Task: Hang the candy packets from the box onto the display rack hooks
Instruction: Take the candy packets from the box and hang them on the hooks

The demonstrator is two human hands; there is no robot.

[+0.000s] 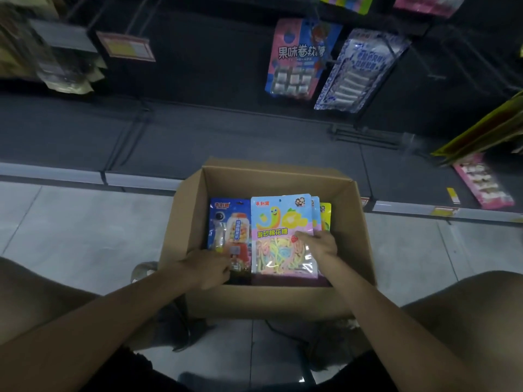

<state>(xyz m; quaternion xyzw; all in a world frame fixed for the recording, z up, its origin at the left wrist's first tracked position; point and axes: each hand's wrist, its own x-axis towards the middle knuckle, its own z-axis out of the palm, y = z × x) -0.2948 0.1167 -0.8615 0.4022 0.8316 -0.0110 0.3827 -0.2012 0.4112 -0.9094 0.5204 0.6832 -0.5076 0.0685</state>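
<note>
Right grip [318, 244] holding pastel packet [278, 222], left grip [208, 268] at blue packet [226, 224]

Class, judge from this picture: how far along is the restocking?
Done: a pink-blue packet and a blue-white packet hang on the rack; who hung them is unclear. In hand: the right hand holds the pastel packet inside the box; the left hand touches the blue packet. Left: hanging these and the yellow packet behind.

Glossy plastic candy packets [277, 222] are gleaming inside the matt brown cardboard box [268, 176] at centre, which is sitting on smooth, faintly shiny floor tiles [85, 227].
</note>
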